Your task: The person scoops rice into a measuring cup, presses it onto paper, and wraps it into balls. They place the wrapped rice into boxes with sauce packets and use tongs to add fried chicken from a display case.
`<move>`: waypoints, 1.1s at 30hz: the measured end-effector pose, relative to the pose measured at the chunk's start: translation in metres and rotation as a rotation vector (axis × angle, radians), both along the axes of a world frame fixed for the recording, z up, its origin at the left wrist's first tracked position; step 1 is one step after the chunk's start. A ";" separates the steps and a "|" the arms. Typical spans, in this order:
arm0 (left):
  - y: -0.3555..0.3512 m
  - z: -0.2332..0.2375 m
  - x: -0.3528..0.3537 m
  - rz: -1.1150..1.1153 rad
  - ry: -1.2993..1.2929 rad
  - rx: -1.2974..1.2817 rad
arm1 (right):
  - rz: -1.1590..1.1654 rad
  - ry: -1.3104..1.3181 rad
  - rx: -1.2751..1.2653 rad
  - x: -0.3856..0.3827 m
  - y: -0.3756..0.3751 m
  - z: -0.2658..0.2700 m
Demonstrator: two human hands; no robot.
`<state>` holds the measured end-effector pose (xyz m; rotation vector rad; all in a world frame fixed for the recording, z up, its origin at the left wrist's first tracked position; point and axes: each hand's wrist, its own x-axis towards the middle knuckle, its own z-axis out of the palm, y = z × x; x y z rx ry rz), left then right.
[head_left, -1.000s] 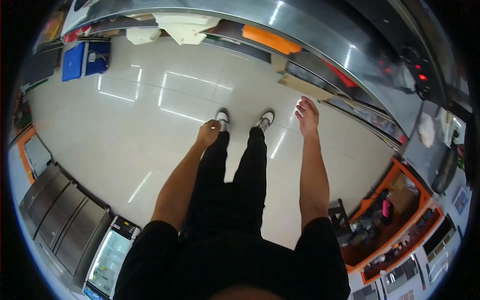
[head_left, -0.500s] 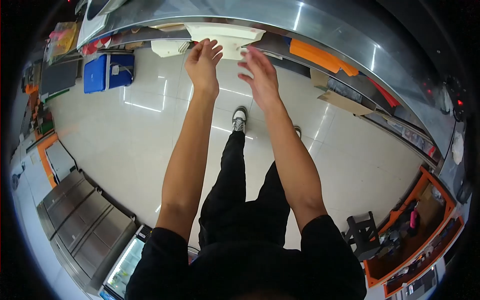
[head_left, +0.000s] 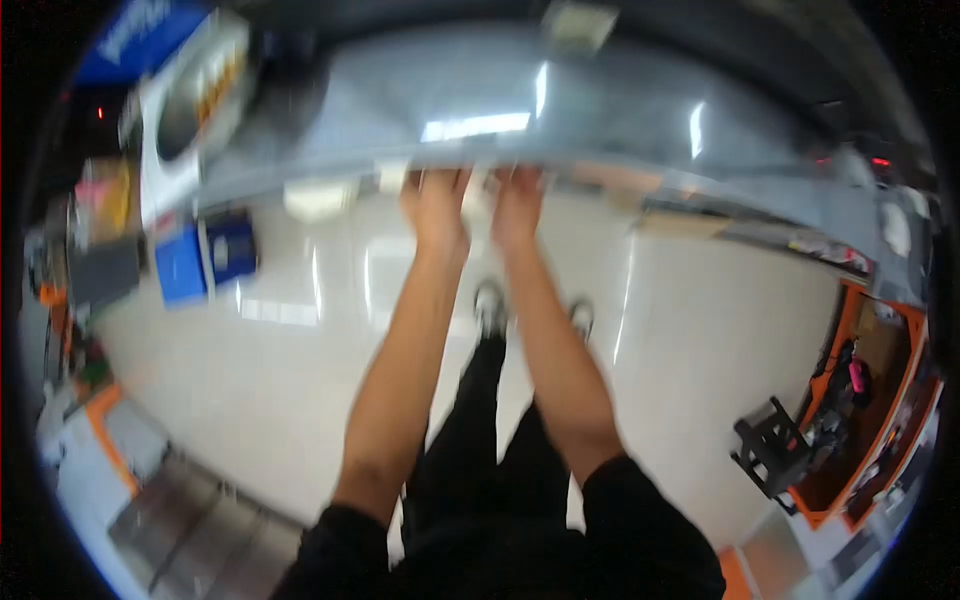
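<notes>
My left hand (head_left: pixel 437 208) reaches to the front edge of the steel counter (head_left: pixel 380 120). Beside it, a short gap apart, my right hand (head_left: pixel 517 208) reaches to the same edge. The fingertips of both go out of sight at or under the edge, and motion smears the rest. Whether either hand holds anything cannot be made out. A pale, paper-like piece (head_left: pixel 480 200) shows between the hands, below the counter edge. Left of my left hand, another pale stack (head_left: pixel 320 199) sticks out from under the counter.
A blue box (head_left: pixel 205 262) stands on the floor at the left. On the counter's left end is a white-rimmed container (head_left: pixel 190 110). A black stool (head_left: pixel 772 448) stands at the right beside an orange-framed shelf (head_left: pixel 828 490). Steel cabinets (head_left: pixel 205 530) are at the lower left.
The view has tilted up, showing more of the counter top. My hands have come closer together, and their fingers, spread in the open before, now meet the counter edge.
</notes>
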<state>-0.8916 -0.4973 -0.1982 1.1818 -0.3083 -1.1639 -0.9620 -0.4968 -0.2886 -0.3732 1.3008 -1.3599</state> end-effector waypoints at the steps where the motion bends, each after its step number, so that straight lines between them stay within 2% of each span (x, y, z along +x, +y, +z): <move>1: 0.000 -0.016 0.006 -0.059 -0.020 0.049 | 0.089 -0.027 -0.007 0.006 0.005 -0.056; 2: -0.006 -0.008 0.004 0.002 0.136 0.102 | -0.055 0.219 -0.007 0.002 0.001 -0.001; 4: -0.011 -0.020 0.005 0.057 0.244 0.157 | 0.022 0.082 0.068 -0.002 0.005 0.003; 5: -0.016 -0.015 0.003 0.041 0.228 0.088 | -0.090 0.346 -0.177 0.009 -0.002 -0.020; 6: -0.017 -0.012 0.003 0.005 0.238 0.028 | -0.037 0.265 -0.107 0.001 0.006 0.022; 7: -0.019 -0.021 0.009 0.001 0.279 0.010 | 0.116 0.270 0.036 -0.004 0.008 0.005; 9: -0.019 -0.011 0.006 0.008 0.294 0.032 | -0.002 0.004 0.050 0.000 0.020 0.023; 11: -0.019 -0.006 0.003 0.031 0.294 0.087 | 0.040 0.063 0.118 0.005 0.027 0.011; 13: -0.029 -0.043 0.018 -0.024 0.360 0.065 | 0.012 -0.031 0.159 0.004 0.037 0.044; 14: -0.029 -0.040 0.017 -0.006 0.360 0.116 | 0.027 -0.035 0.171 0.001 0.039 0.044; 15: -0.029 -0.036 0.015 0.015 0.358 0.168 | 0.044 -0.039 0.183 0.003 0.046 0.031; 17: -0.039 -0.062 0.027 0.011 0.363 0.107 | 0.151 0.072 0.226 0.010 0.054 -0.028; 19: -0.052 -0.059 0.031 0.013 0.371 0.056 | 0.173 0.147 0.246 -0.003 0.093 -0.003; 21: -0.054 -0.037 0.032 0.004 0.324 0.165 | 0.280 0.217 0.219 -0.013 0.127 0.012; 23: -0.047 -0.038 0.032 0.022 0.291 0.176 | 0.317 0.162 0.198 -0.029 0.153 0.029; 25: -0.024 -0.032 0.032 -0.013 0.132 0.190 | 0.362 0.107 0.181 -0.049 0.169 0.044; 26: -0.004 -0.035 0.034 -0.083 -0.050 0.313 | 0.368 0.126 0.106 -0.063 0.175 0.051; 27: 0.020 -0.039 0.036 -0.121 -0.108 0.384 | 0.377 0.142 0.038 -0.075 0.185 0.057; 29: 0.084 -0.016 0.013 -0.261 -0.455 0.167 | 0.414 0.236 0.013 -0.111 0.190 0.059; 30: 0.113 0.000 0.006 -0.254 -0.455 0.187 | 0.449 0.319 -0.023 -0.123 0.200 0.064; 32: 0.156 0.029 -0.014 -0.908 -1.020 -0.251 | 0.471 0.172 -0.007 -0.164 0.205 0.109; 33: 0.176 0.048 -0.035 -0.984 -1.244 -0.253 | 0.510 0.228 -0.036 -0.184 0.207 0.117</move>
